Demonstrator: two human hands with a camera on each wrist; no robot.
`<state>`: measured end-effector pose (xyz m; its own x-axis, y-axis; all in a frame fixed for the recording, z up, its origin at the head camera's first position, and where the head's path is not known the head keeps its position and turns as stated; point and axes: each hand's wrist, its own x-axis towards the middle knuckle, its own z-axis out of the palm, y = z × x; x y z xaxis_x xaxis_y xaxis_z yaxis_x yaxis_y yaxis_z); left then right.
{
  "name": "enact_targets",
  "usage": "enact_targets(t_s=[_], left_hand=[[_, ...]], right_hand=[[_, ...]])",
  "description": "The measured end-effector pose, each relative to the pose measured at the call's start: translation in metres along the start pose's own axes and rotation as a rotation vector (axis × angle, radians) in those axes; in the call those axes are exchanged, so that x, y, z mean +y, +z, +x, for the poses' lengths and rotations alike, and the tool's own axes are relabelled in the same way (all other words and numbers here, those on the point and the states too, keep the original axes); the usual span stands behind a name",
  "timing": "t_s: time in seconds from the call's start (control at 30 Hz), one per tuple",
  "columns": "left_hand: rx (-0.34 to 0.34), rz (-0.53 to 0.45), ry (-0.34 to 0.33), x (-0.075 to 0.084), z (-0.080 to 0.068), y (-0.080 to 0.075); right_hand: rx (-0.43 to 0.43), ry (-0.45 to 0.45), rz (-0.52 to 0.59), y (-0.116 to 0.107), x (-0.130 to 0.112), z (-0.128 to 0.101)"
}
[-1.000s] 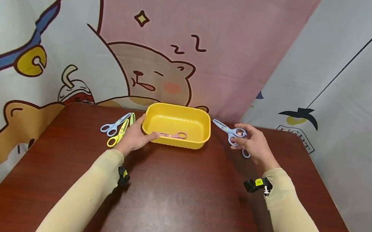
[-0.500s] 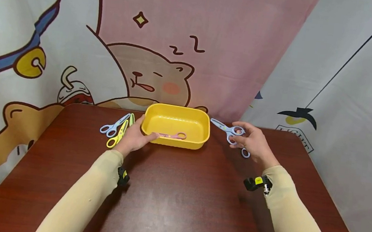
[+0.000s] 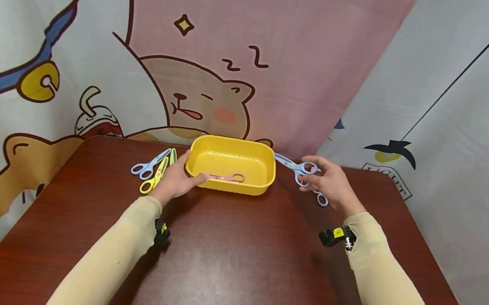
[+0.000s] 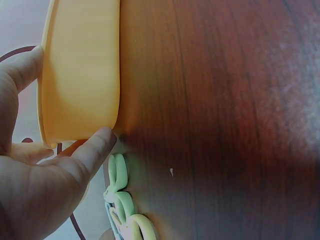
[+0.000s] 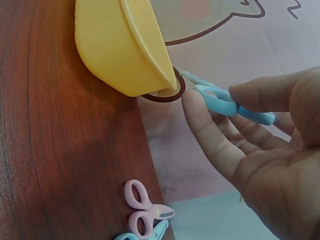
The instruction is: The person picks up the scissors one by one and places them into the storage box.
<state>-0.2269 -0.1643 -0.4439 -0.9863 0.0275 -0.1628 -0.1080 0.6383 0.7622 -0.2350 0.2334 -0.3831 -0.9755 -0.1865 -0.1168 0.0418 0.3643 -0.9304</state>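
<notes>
Since a second ago the right hand (image 3: 333, 185) has carried the blue scissors (image 3: 295, 167) leftward, tips now just beside the yellow tray (image 3: 228, 187) rim, fingers pinching the handles. Left hand (image 3: 176, 180) stays curled around the tray's near-left corner

1. A dark red-brown wooden worktop (image 3: 231, 272) filled the lower half of the frame.
2. A yellow tub (image 3: 228, 187) stood at its far centre edge.
3. Blue scissors (image 3: 149, 164) and yellow-green scissors (image 3: 155, 176) lay just left of the tub.
4. Another pair of scissors (image 3: 322, 199) lay to its right.
</notes>
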Motion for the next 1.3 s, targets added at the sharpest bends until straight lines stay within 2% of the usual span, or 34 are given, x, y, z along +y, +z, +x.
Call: enact_targets(t_s=[0.3,0.67,0.9,1.3], left_hand=[[0.005,-0.008,0.013,0.002,-0.001,-0.002],[0.005,-0.011,0.005,0.001,0.0,-0.003],[-0.003,0.005,-0.011,-0.001,0.0,-0.002],[-0.003,0.003,0.012,0.002,-0.002,-0.001]], right_hand=[[-0.032,0.013,-0.053,0.005,-0.011,0.005],[-0.037,-0.017,-0.006,0.018,-0.021,0.011],[-0.063,0.01,0.0,0.025,-0.024,0.013],[-0.111,0.036,-0.041,0.031,-0.034,0.02]])
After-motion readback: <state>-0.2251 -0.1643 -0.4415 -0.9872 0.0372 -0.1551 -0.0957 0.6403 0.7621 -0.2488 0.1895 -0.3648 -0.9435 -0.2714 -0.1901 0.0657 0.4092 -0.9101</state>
